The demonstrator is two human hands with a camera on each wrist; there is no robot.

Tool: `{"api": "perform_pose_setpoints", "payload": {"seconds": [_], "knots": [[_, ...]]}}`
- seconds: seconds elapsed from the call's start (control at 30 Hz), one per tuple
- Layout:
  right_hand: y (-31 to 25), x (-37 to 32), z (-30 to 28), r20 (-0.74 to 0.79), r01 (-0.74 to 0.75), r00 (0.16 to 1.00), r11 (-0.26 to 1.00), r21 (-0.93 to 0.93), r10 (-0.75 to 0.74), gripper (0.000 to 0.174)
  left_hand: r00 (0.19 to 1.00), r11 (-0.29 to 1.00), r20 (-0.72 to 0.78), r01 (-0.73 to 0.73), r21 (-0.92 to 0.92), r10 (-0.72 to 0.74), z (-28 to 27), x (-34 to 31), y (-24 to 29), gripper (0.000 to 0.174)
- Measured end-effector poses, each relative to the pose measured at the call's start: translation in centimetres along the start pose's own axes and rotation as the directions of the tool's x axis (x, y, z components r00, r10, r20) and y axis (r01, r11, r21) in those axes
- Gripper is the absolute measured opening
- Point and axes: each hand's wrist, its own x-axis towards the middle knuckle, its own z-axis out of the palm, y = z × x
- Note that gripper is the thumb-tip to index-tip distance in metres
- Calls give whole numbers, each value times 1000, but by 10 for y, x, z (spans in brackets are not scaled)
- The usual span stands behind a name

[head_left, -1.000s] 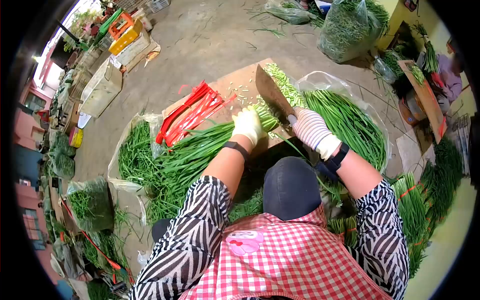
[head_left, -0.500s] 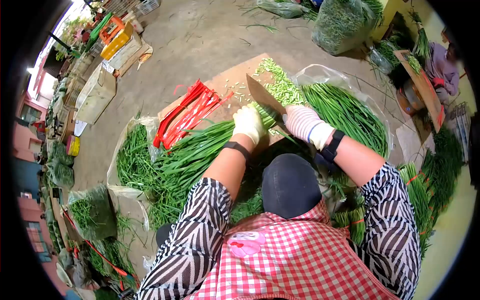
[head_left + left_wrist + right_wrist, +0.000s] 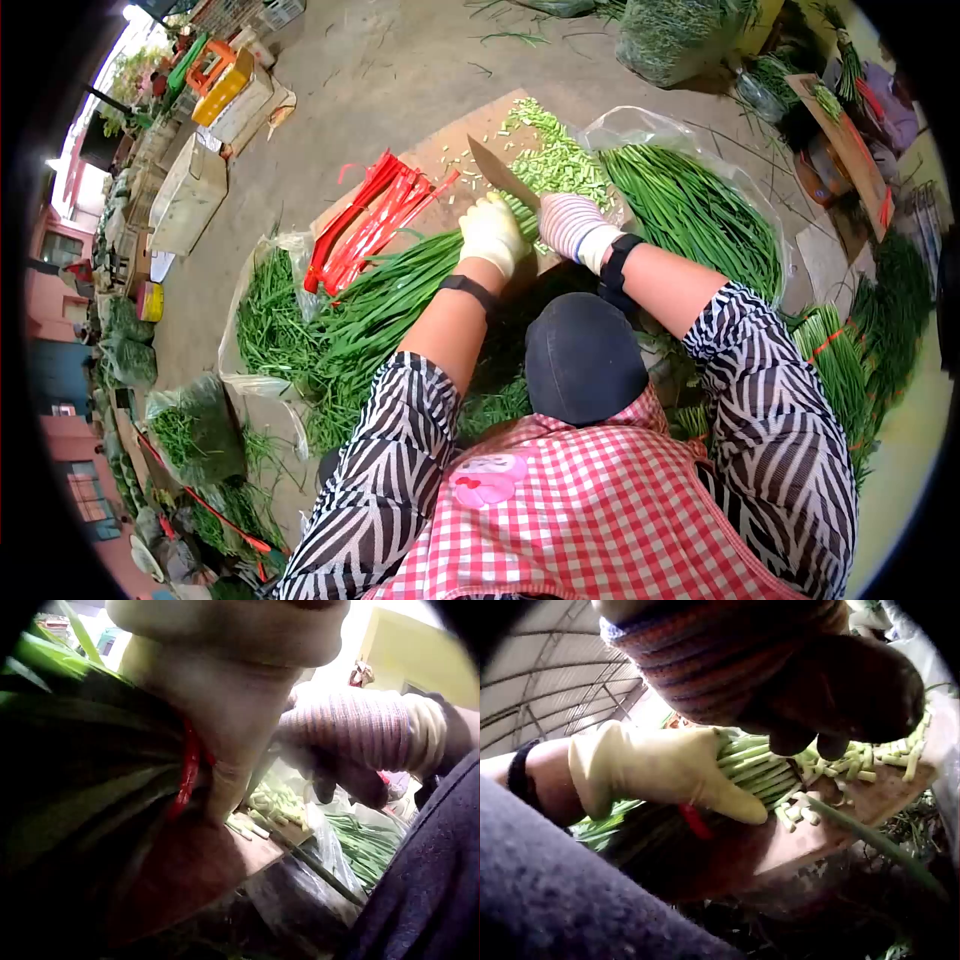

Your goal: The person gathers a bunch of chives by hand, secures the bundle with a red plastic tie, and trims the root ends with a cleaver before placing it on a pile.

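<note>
On a wooden board (image 3: 437,148), the left hand (image 3: 492,236) in a pale glove grips a bundle of long green stalks (image 3: 405,276). In the right wrist view the left hand (image 3: 660,769) lies over the stalks (image 3: 754,766), thumb along their near side, beside a red tie (image 3: 696,822). The right hand (image 3: 574,226), in a striped glove, holds a large knife (image 3: 498,172) by its handle, the blade close beside the stalk ends. Short cut pieces (image 3: 560,158) lie beyond the knife.
Red strips (image 3: 375,222) lie at the board's left. Right of it, long green stalks (image 3: 690,215) fill a clear plastic bag. Loose greens (image 3: 275,315) in another bag stand left. A person's dark cap (image 3: 585,355) is close below the hands.
The right hand and knife have shifted left, toward the left hand. The left hand keeps its grip on the bundle. The head view has shifted slightly.
</note>
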Motion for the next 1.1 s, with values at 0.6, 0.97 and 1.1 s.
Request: {"api": "perform_pose_setpoints", "payload": {"seconds": [0.6, 0.97, 1.1], "knots": [[51, 38, 12, -239, 206, 924, 914, -349, -300, 49, 977, 991, -189, -115, -74, 100, -21, -46, -73, 110], [-67, -32, -71, -329, 688, 725, 612, 391, -605, 90, 857, -17, -494, -497, -867, 149, -174, -217, -201, 93], [-161, -62, -76, -279, 731, 542, 281, 621, -793, 103, 821, -359, -514, -415, -836, 249, -177, -230, -186, 107]]}}
